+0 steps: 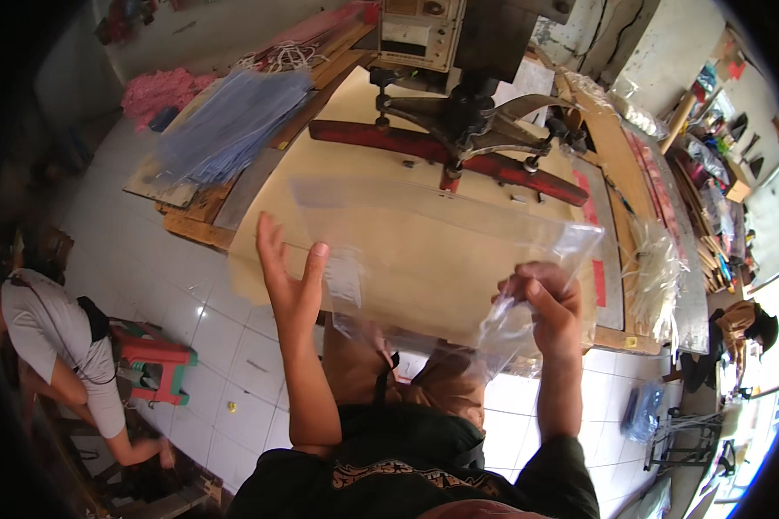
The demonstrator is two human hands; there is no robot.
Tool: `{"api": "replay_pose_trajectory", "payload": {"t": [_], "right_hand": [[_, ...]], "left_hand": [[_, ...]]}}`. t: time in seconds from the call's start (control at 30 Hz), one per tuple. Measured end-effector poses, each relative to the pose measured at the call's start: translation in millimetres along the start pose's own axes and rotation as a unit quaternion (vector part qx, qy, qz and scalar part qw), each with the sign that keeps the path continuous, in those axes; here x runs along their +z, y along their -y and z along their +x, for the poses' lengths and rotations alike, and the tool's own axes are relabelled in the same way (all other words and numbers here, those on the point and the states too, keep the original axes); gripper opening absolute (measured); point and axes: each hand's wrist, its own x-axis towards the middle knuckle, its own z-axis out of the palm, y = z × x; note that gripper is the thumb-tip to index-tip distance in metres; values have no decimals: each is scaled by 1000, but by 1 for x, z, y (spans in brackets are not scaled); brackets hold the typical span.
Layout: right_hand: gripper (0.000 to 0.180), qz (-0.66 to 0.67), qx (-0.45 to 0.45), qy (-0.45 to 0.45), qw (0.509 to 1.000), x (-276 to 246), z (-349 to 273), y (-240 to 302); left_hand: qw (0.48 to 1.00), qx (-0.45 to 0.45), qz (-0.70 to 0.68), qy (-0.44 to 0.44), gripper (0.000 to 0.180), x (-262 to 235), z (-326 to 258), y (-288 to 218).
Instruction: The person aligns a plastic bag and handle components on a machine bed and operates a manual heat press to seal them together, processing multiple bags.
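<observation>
A clear plastic sheet (pixel 415 259), perhaps a flat bag, hangs over the front of a tan-covered worktable. My right hand (pixel 545 303) grips its right side, where the plastic bunches and shines. On the left, my left hand (pixel 290 272) is raised beside the sheet with thumb and fingers apart, holding nothing. Beyond the sheet's far edge is the long red bar (pixel 493 170) of a press machine, carried by dark metal arms (pixel 459 125). The tan surface (pixel 363 160) shows through the plastic.
A stack of bluish clear plastic sheets (pixel 229 121) lies at the table's left. White plastic strips (pixel 653 272) hang at the right. A control box (pixel 420 35) stands behind the bar. A person (pixel 65 337) sits low at the left, near a red and green stool (pixel 156 359).
</observation>
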Motion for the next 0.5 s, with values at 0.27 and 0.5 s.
{"api": "replay_pose_trajectory", "payload": {"t": [0.27,0.5], "right_hand": [[30,-88,-44,-161,982,-37,-6,-6],[33,-137,-71,-268,951,-58,6,-12]], "left_hand": [[925,-138,-186,300,31,49,20,-12],[925,-157,-200,283,30,71,21,3]]}}
